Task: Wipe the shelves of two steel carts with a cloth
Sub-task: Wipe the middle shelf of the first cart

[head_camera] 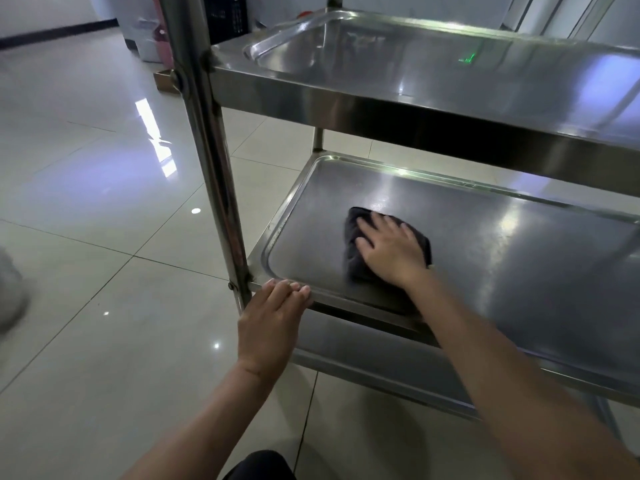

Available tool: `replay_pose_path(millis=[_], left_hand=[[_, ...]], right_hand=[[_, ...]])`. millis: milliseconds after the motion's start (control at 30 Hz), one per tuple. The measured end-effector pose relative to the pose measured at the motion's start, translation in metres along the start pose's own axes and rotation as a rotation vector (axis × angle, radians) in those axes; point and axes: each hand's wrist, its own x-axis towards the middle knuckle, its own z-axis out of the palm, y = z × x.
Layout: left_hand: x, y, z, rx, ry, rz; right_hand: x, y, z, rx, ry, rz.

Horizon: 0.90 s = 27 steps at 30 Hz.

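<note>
Right hand (393,252) down flat on the dark grey folded cloth (353,261), fingers straight and slightly spread, palm pressing it onto the lower shelf (519,265) of the shiny stainless-steel cart (207,140); nothing curled round the fabric, just an open press from above. Cloth bunched into a thick pad, peeking out past the fingertips and along the thumb side, sitting left of centre on that lower shelf, well inside the raised rim. Left hand (270,323) resting on the near front edge of the same shelf, right beside the upright corner post, fingers together and laid over the lip, fingertips just on the rim; no clear wrap underneath to be seen, so reads as a relaxed, open rest. Both forearms bare, reaching in from below. Lower shelf a shallow steel tray with rounded corners, dull sheen with soft streaks of reflected light. Upper shelf (450,74) above it, same tray shape, brighter, catching a small green glint. Glossy pale tiled floor (104,202) all around, light spots mirrored in it. Dark crate (228,19) in the background beyond the cart.
</note>
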Motion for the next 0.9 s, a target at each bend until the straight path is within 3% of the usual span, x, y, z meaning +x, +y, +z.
replay_pose_path(millis=[200, 367, 467, 700, 900], left_hand=[[-0.004, -0.007, 0.010, 0.019, -0.028, 0.034], [-0.001, -0.012, 0.005, 0.041, -0.033, 0.048], [-0.001, -0.008, 0.000, 0.048, 0.017, 0.041], [-0.003, -0.005, 0.002, -0.015, 0.033, 0.015], [-0.001, -0.005, 0.000, -0.038, 0.022, -0.006]], right_hand=[[0.070, -0.006, -0.010, 0.009, 0.014, 0.131], [0.059, -0.080, -0.001, -0.010, -0.043, -0.152], [0.020, -0.075, 0.009, 0.014, -0.063, -0.259], [0.022, 0.003, 0.002, 0.030, 0.022, -0.015], [0.068, -0.058, 0.001, 0.125, 0.075, -0.053]])
